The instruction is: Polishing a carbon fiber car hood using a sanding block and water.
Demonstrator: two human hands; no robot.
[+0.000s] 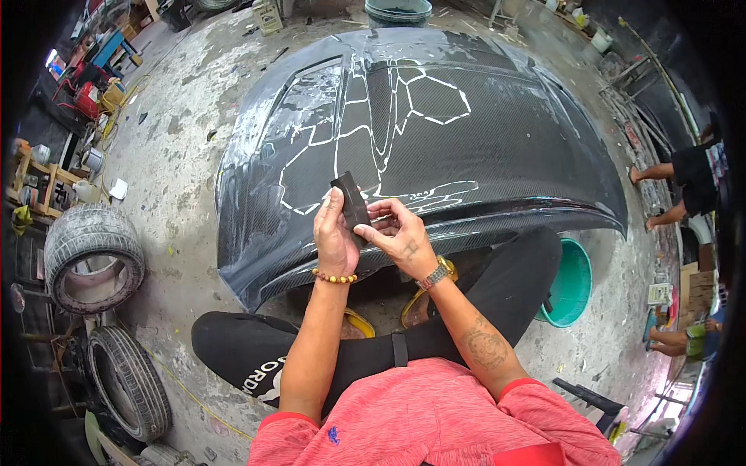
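A dark, flat rectangular pad, perhaps folded sandpaper, is held tilted between my two hands. My left hand grips its left side with the thumb along the upper edge. At the lower right end, my right hand pinches it with the thumb in front, the fingers partly hidden. Just beyond and below the hands lies a glossy carbon-fibre car hood, its woven pattern showing and bright white reflections across its middle and left. The hood's near edge curves in front of my bent knees.
A teal bucket lies tipped beside my right knee. Two worn tyres are on the left, near a yellow cord. Behind the hood stands a greyish bucket. At the right edge, another person's legs show.
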